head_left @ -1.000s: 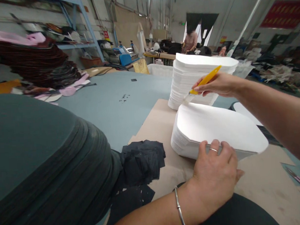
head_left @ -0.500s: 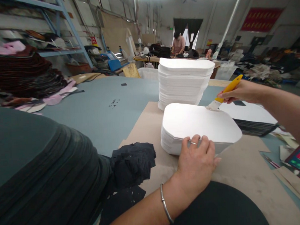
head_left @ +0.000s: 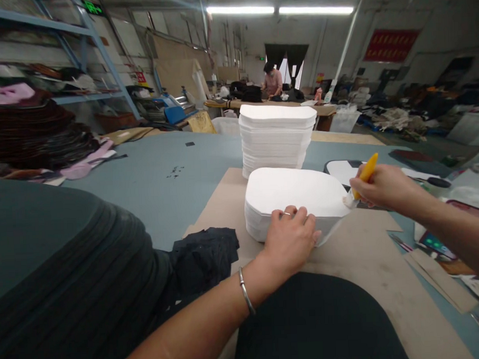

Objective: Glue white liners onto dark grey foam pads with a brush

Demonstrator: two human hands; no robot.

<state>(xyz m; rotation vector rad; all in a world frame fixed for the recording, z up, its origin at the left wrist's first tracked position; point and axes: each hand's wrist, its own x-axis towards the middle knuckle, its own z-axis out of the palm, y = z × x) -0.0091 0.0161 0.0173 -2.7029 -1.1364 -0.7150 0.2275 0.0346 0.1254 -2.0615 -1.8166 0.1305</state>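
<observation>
"Clock centred on the low white stack [head_left: 299,190]: what's changed nearest us?"

"Little. The left hand [head_left: 291,235] stays at 6 o'clock, fingers spread along the near edge, pressing rather than gripping."

"And the right hand [head_left: 377,184]?"

"Well apart from the left, closed around the yellow handle of a paintbrush [head_left: 368,169]. A second ago the bristles were at 11 o'clock, then 1; now they're at 3, so I'd judge the stroke has followed the far edge round to the right end."

"What lies around, near to far?"

"A dark rounded panel [head_left: 321,324] at 6 o'clock, below the left forearm. A tall pile of dark panels [head_left: 40,246] and black fabric scraps [head_left: 207,255] crowd 8 o'clock. A phone [head_left: 436,244] lies on the counter [head_left: 152,175] at 4."

"Anything in the way?"

"The taller white stack [head_left: 277,141], just behind at 11 to 12, could hamper brushing along the far side. Well beyond, at 12, a co-worker [head_left: 273,83] stands at another counter [head_left: 319,110]."
</observation>
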